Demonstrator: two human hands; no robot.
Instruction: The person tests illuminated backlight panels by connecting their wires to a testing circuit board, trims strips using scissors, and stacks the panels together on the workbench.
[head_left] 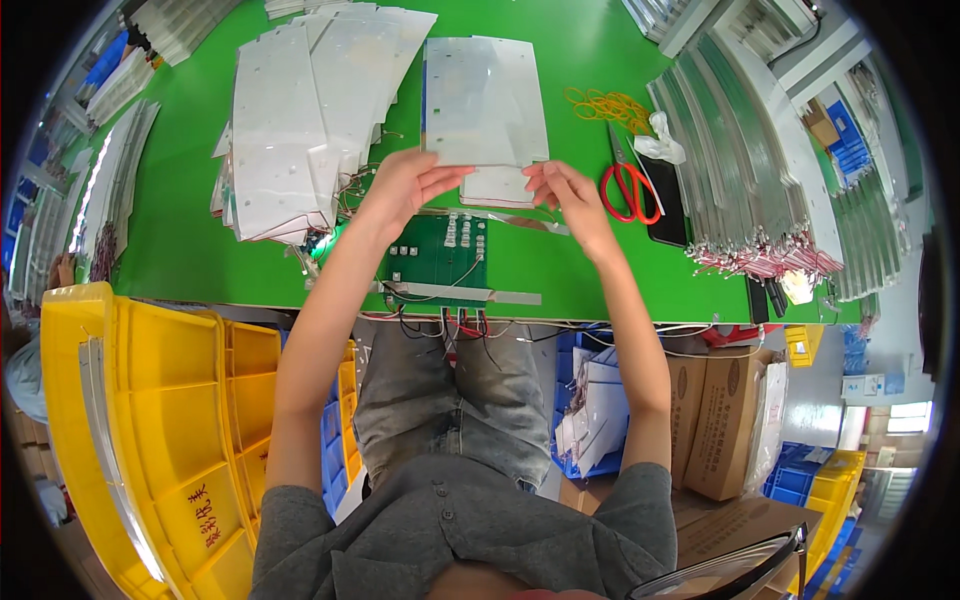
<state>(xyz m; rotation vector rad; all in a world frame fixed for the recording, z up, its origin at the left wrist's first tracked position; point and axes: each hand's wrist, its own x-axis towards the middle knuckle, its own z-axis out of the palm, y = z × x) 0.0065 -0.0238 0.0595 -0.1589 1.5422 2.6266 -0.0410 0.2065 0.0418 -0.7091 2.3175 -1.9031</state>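
Note:
A flat white panel with small holes lies at the middle of the green table. My left hand has its fingers closed at the panel's near left corner. At the near right corner, my right hand pinches the same edge between thumb and fingers. Beneath that edge another white sheet shows in part. Just nearer to me lies a green circuit board with white connectors and wires. Left of my left hand is a fanned pile of white panels with thin wires at their near ends.
Red-handled scissors, yellow rubber bands and a black phone-like slab lie to the right. Beyond them stand stacked panels with pink wires. Yellow crates stand at lower left; cardboard boxes are below the table on the right.

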